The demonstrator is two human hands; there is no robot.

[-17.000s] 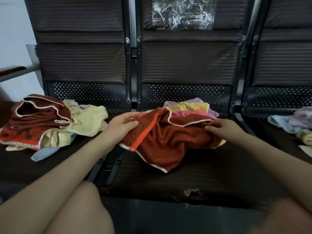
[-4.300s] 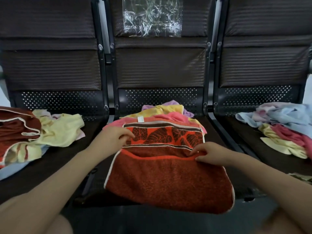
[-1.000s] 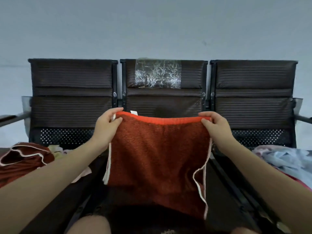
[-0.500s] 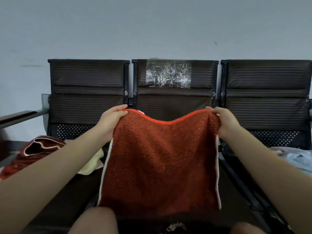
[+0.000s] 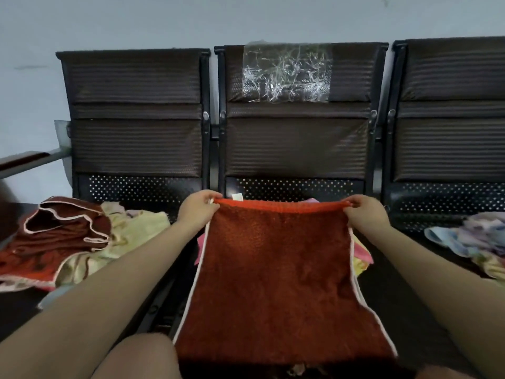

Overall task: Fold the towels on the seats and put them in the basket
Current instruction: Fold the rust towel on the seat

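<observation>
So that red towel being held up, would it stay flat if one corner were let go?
Probably not. The red towel hangs limp below the hands, left and right, so it looks floppy. Its thick pile suggests it grips rather than slips, and the hands pinch it without visible strain, so it seems light.

Rust-red towel (image 5: 276, 269), folded, hanging

A row of three dark seats (image 5: 297, 149) is seen across the frame. A heap of maroon and yellow towels (image 5: 68, 242) is piled on the seat at lower left, and pale blue and pastel towels (image 5: 475, 242) are heaped on the seat at right.
</observation>
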